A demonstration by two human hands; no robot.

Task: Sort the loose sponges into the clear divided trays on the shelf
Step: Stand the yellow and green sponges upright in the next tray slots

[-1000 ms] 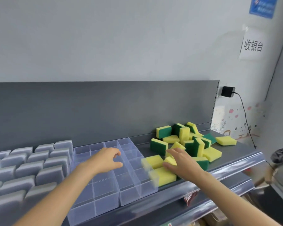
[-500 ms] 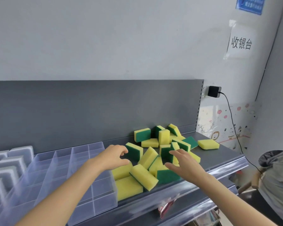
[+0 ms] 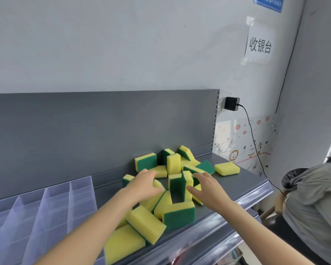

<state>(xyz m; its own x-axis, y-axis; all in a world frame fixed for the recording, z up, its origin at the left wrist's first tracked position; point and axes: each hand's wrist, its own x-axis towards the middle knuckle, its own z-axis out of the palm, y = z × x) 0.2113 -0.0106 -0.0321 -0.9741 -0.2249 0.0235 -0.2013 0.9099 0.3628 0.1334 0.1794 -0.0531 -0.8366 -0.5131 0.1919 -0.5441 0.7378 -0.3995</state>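
Since the sponges (image 3: 145, 221) are yellow foam w/ a green scouring face, I'd judge them v. light, soft & squashy, grippy rather than slick, and not fragile. A drop does no harm, but a hard squeeze deforms them. The pile lies loose on the shelf (image 3: 243, 186), right of the middle, running from the back panel (image 3: 84, 134) to the front edge. Some lie flat, some stand on edge, some lean on each other. One lone sponge (image 3: 227, 168) sits apart toward the rear right corner. The clear divided tray (image 3: 46, 205) stands at the left by the front edge, touching or just beside the nearest sponges; the compartments in view look empty.

Left hand (image 3: 144, 185) is over the middle of the pile, fingers loosely bent, touching foam as far as I can tell, nothing plainly gripped. Right hand (image 3: 205, 188) is spread and holds nothing. It is just beside an upright sponge (image 3: 175, 190) that stands between the two hands.

Best hold, imo: thumb on one long side, fingers on the opposite, across the narrow width, light pressure. The upright one looks easiest, w/ both sides exposed. Being so light, several could go per hand, stacked face to face. Risk: neighbours lean on it, so lifting may topple them toward the front edge.
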